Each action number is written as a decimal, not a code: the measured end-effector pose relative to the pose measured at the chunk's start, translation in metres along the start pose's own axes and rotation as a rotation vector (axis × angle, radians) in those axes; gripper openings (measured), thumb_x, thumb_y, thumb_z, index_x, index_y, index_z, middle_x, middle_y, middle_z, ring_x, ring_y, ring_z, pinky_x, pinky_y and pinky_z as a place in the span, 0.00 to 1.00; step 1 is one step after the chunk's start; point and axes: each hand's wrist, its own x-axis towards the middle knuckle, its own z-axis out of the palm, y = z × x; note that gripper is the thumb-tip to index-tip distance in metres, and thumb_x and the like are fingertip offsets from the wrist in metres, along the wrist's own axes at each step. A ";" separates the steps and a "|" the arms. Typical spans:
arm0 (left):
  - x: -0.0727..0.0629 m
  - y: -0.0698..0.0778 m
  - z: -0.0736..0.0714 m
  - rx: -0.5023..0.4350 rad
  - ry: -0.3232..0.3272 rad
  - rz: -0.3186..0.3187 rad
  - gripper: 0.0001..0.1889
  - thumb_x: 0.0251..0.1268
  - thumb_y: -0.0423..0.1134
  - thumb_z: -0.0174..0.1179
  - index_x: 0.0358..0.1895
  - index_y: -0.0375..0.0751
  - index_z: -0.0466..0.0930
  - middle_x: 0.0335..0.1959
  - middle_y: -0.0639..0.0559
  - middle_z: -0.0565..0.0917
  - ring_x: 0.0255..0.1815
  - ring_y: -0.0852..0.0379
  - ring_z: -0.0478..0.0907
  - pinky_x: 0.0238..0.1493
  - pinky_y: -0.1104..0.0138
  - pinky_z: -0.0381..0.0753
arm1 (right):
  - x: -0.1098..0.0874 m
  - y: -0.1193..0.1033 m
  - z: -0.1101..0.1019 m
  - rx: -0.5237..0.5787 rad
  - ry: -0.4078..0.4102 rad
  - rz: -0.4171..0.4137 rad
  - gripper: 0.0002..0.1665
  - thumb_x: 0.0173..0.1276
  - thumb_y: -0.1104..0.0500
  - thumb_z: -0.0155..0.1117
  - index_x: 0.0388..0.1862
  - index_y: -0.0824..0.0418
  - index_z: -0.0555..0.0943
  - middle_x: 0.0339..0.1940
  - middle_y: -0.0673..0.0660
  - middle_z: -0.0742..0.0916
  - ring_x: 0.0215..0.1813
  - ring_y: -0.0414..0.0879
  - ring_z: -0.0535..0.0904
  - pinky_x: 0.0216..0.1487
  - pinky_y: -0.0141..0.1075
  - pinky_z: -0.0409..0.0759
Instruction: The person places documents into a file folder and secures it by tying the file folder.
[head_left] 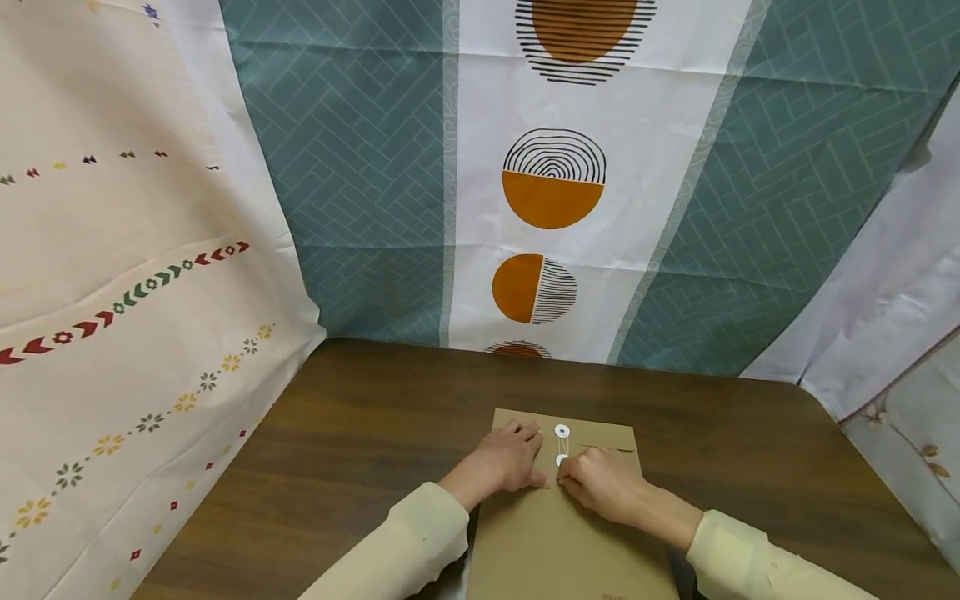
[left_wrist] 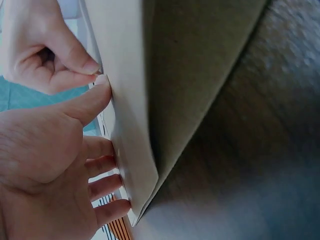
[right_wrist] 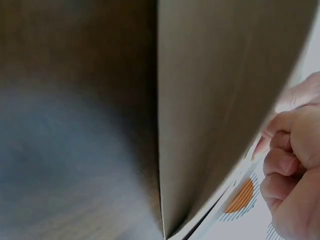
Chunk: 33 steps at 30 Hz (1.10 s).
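Observation:
A brown kraft paper envelope (head_left: 570, 550) lies on the table with its flap end away from me. On it sit two white round buttons, the far one (head_left: 562, 431) and the near one (head_left: 560, 459), with thin string (head_left: 564, 446) running between them. My left hand (head_left: 510, 458) rests on the flap left of the buttons, fingers spread, fingertips on the paper. Just below the near button, my right hand (head_left: 603, 485) is curled, thumb and forefinger pinching the string. In the left wrist view, the pinching fingertips of the right hand (left_wrist: 47, 52) meet the left thumb's tip.
The dark wooden table (head_left: 360, 450) extends around the envelope on both sides. A teal and white patterned cloth (head_left: 375, 208) hangs behind its far edge. Embroidered cream cloth (head_left: 135, 375) borders the left side, and pale fabric (head_left: 885, 333) the right.

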 end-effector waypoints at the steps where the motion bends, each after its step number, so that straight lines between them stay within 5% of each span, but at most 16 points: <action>1: 0.000 -0.001 0.000 0.000 0.002 0.000 0.40 0.68 0.67 0.59 0.78 0.50 0.66 0.80 0.57 0.63 0.78 0.56 0.59 0.71 0.61 0.67 | 0.002 0.001 0.000 0.016 -0.003 -0.002 0.11 0.64 0.67 0.73 0.27 0.53 0.85 0.23 0.41 0.83 0.24 0.29 0.71 0.23 0.27 0.70; 22: -0.006 -0.005 0.009 -0.035 0.015 0.014 0.41 0.72 0.67 0.54 0.80 0.50 0.63 0.82 0.56 0.60 0.80 0.55 0.57 0.74 0.55 0.63 | 0.037 0.017 -0.010 0.096 -0.125 -0.060 0.12 0.61 0.69 0.71 0.24 0.54 0.83 0.23 0.38 0.79 0.26 0.29 0.69 0.29 0.27 0.73; 33: -0.006 -0.005 0.008 -0.044 0.007 0.002 0.41 0.71 0.68 0.54 0.80 0.50 0.62 0.82 0.57 0.60 0.80 0.55 0.57 0.75 0.55 0.61 | 0.053 0.023 -0.014 0.109 -0.220 0.003 0.12 0.61 0.68 0.69 0.24 0.52 0.84 0.22 0.38 0.81 0.23 0.30 0.71 0.24 0.30 0.73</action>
